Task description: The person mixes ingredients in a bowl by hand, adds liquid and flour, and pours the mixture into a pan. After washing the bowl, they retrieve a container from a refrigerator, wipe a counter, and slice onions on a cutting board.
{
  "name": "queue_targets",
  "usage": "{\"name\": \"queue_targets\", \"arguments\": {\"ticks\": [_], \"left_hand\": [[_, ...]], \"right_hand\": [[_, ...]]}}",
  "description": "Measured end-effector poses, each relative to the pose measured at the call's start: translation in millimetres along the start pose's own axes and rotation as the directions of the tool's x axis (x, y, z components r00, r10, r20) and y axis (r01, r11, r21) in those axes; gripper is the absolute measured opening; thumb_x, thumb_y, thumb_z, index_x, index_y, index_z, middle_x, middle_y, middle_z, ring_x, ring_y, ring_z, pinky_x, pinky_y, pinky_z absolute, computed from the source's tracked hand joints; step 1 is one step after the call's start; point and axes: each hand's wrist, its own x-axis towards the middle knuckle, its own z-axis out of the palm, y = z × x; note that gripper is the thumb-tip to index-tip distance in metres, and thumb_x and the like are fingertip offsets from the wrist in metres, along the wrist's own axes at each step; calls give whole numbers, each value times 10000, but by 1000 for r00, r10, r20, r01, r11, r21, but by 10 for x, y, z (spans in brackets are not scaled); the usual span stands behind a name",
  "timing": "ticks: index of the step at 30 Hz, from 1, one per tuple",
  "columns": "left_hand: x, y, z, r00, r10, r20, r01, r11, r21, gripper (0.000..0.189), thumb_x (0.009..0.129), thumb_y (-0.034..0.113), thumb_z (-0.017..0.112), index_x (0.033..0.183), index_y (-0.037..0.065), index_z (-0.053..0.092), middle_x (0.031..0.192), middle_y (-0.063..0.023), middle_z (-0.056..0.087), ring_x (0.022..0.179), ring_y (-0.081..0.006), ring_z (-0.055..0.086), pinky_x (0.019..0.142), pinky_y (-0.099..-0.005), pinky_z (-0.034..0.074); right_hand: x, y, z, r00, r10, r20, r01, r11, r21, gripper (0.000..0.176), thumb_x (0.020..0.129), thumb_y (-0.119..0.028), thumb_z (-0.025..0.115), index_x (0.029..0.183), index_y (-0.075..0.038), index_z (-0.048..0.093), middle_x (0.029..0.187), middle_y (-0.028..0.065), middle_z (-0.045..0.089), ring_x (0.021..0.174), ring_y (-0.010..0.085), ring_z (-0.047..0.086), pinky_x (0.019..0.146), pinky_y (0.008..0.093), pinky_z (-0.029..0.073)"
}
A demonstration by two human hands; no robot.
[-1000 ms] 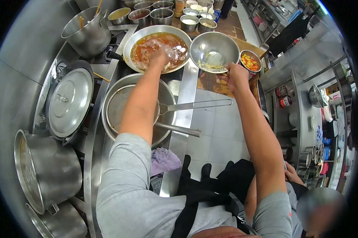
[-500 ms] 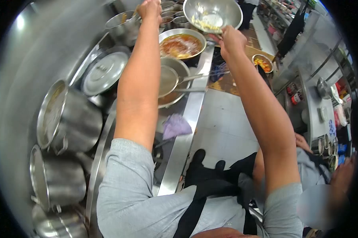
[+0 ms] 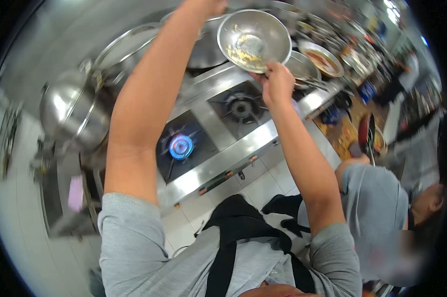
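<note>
Bowl (image 3: 265, 29) tilted in our right hand (image 3: 279, 84), left hand (image 3: 214, 6) at the edge of view

Our right hand is closed on the bowl's lower rim, at the side nearest us. The bowl is up past the unlit burner (image 3: 241, 108), its inside turned towards us, with yellow bits (image 3: 244, 55) stuck to the wall. Our left hand is reaching out at the top edge; we cannot tell how far open it is or whether it has hold of anything.

The grip is one-sided, so we judge that a slip or a twist of the wrist could tip the bowl and drop the bits on the stove (image 3: 216, 161). The flame (image 3: 181, 147) burns with no pan over it, below our left arm; lowering that arm carelessly could bring a burn. A person (image 3: 374, 188) works close on our right with a red pan (image 3: 366, 129), and a sideways elbow could knock them.

Our right fingertips go behind the rim, and the bowl's underside is hidden, so we cannot tell whether it touches anything behind. Our left arm covers part of the pots at the back, and blur swallows much of the far left.
</note>
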Motion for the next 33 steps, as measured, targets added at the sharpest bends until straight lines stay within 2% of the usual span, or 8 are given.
{"name": "queue_targets", "arguments": {"ticks": [3,6,9,12,20,24,30,33], "left_hand": [[-1450,247,-341,997,-78,4,33,474,880,166,740,63,579,870,-23,637,788,-146,644,709,-268,618,655,-373,501],[-2976,647,-566,975,-128,-180,181,-5,983,162,784,80,549,874,-34,620,900,-220,608,816,-365,589,752,-438,488],[-4256,1200,-799,931,-183,-317,298,-123,947,178,801,100,536,898,-23,618,926,-220,604,897,-359,565,792,-437,465],[-5641,1914,-1001,765,101,-636,610,201,766,171,812,124,539,886,-10,616,926,-213,602,877,-356,560,787,-435,452],[-9731,3937,-1125,231,101,-968,973,-14,231,173,805,137,530,834,-12,614,908,-204,601,869,-378,556,794,-448,434],[-11373,5178,-429,108,176,-978,882,-471,13,152,791,125,543,828,-10,605,889,-220,595,866,-390,548,789,-463,433],[-13690,5320,619,-206,497,-843,610,-608,-508,255,852,201,529,995,10,615,971,-193,604,926,-363,561,805,-464,446],[-14627,4854,1433,-641,532,-554,451,-323,-832,270,857,139,513,1100,56,595,1090,-179,587,948,-365,563,804,-452,460]], "right_hand": [[-850,260,485,978,140,153,-124,987,-106,158,814,-26,495,936,74,501,889,154,572,771,253,618,663,406,584],[-1566,705,971,918,235,319,-139,945,-298,117,803,-36,509,853,63,547,745,95,568,616,182,604,570,337,588],[-2500,1274,1694,788,369,492,-177,902,-393,133,804,-41,503,866,61,562,727,66,566,585,164,590,570,322,588],[-3725,1929,2332,557,550,622,-225,821,-525,144,807,-38,494,883,65,561,734,81,570,589,154,585,559,324,586],[-7582,3890,3474,-81,622,779,-90,773,-628,80,777,-4,517,761,64,555,761,110,567,645,185,594,510,345,568],[-9741,4347,3770,-225,377,899,199,921,-336,207,742,-116,532,727,78,602,647,247,596,617,319,618,585,406,456],[-11225,4831,4056,-225,578,785,17,807,-590,155,772,-73,579,749,80,587,715,226,621,693,303,648,652,369,500],[-10813,5117,4763,-276,773,572,-182,542,-820,126,806,-62,563,807,64,571,774,167,591,694,295,637,561,380,570]]}}
